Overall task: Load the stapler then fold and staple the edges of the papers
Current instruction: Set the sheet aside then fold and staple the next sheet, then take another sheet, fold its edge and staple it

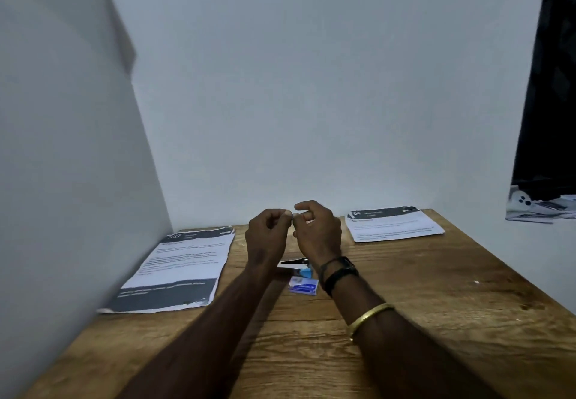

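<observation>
left hand (266, 233) and right hand (315, 230) meet fingertips above the stapler (292, 264).

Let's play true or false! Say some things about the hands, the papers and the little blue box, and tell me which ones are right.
1. The left hand and right hand are up above the table, fingertips nearly meeting. True.
2. One paper stack lies at the left, a second stack at the far right. True.
3. The little blue box lies on the papers. False: it lies on the bare wood, between the stacks.
4. The right wrist is bare. False: it wears dark bands.
</observation>
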